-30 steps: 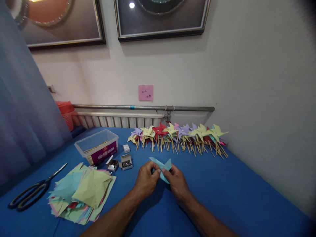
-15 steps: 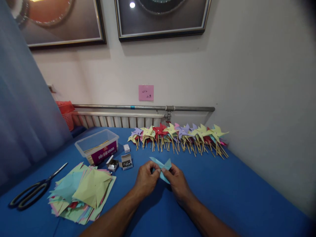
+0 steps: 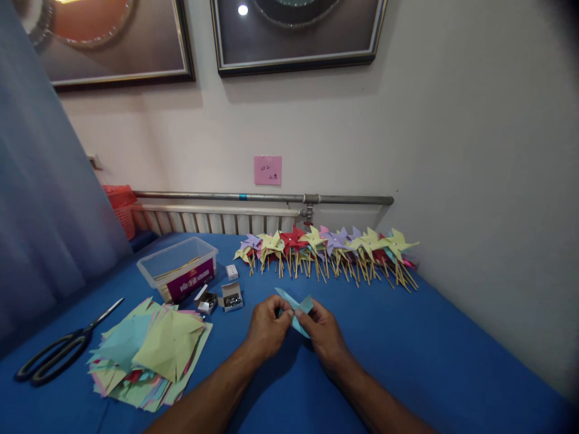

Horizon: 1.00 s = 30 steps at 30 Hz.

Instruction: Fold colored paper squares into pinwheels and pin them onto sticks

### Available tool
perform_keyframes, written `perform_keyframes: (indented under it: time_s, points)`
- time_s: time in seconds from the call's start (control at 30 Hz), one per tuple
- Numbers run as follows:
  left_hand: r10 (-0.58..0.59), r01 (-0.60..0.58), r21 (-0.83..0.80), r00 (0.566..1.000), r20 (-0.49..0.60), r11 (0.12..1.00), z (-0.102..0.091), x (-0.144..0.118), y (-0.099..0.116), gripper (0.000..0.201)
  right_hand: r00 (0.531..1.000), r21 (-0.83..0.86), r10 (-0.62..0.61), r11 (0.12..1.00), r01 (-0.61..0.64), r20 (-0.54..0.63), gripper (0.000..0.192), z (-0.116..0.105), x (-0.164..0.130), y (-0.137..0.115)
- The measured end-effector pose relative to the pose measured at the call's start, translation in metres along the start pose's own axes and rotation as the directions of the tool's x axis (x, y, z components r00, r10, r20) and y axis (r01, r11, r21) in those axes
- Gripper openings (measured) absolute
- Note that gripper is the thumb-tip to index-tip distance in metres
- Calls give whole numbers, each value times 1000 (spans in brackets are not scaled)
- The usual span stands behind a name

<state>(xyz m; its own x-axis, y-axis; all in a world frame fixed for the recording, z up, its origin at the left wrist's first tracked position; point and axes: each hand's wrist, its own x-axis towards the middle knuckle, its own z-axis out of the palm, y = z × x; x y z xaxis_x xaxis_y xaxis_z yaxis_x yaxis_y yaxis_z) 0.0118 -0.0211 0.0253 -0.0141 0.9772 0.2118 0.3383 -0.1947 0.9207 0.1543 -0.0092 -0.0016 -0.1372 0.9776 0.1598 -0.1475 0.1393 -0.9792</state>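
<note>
Blue cloth covers the surface (image 3: 407,361), which runs from the near edge to a white radiator (image 3: 217,222) and a metal pipe (image 3: 262,197) along the far wall. Along the far right of the cloth lies a long row of finished paper pinwheels (image 3: 325,248) in yellow, purple and red, their wooden sticks pointing toward the near side. At near left sits a loose pile of coloured paper squares (image 3: 151,349), mostly pale green and light blue, with black-handled scissors (image 3: 58,351) well apart to its left. Beyond the pile stands a clear plastic box (image 3: 177,266) with a purple label, and just right of it two small open boxes of metal pins (image 3: 221,298). Both hands meet near the middle of the surface: the left hand (image 3: 266,330) and the right hand (image 3: 324,339) each have their fingers closed in a pinch on a light blue paper piece (image 3: 296,307), held between them just above the cloth, its pointed flaps sticking out toward the far side. A pink note (image 3: 267,170) is stuck on the wall above the pipe
</note>
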Motion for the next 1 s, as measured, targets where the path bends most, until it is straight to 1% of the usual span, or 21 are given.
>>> perform_keyframes:
  time_s: [0.3, 0.47, 0.57, 0.7, 1.0]
  points:
    - [6, -6, -21, 1000, 1, 1000, 0, 1, -3, 10, 1000, -23, 6, 1000, -6, 14, 33, -1, 0, -1]
    - [2, -3, -36, 1000, -14, 999, 0, 1, -1, 9, 999, 26, 11, 1000, -12, 34, 34, 1, 1, -1]
    - [16, -16, -23, 1000, -21, 1000, -1, 1, -2, 9, 999, 38, 26, 999, -27, 23, 36, 2, 0, -4]
    - [29, -29, -12, 999, -18, 999, 0, 0, -2, 9, 1000, 29, 15, 999, -15, 5, 37, 3, -1, -7]
    - [23, -23, 9, 999, -34, 1000, 0, 0, -1, 8, 1000, 7, 10, 1000, -10, -12, 36, 3, 1, -3]
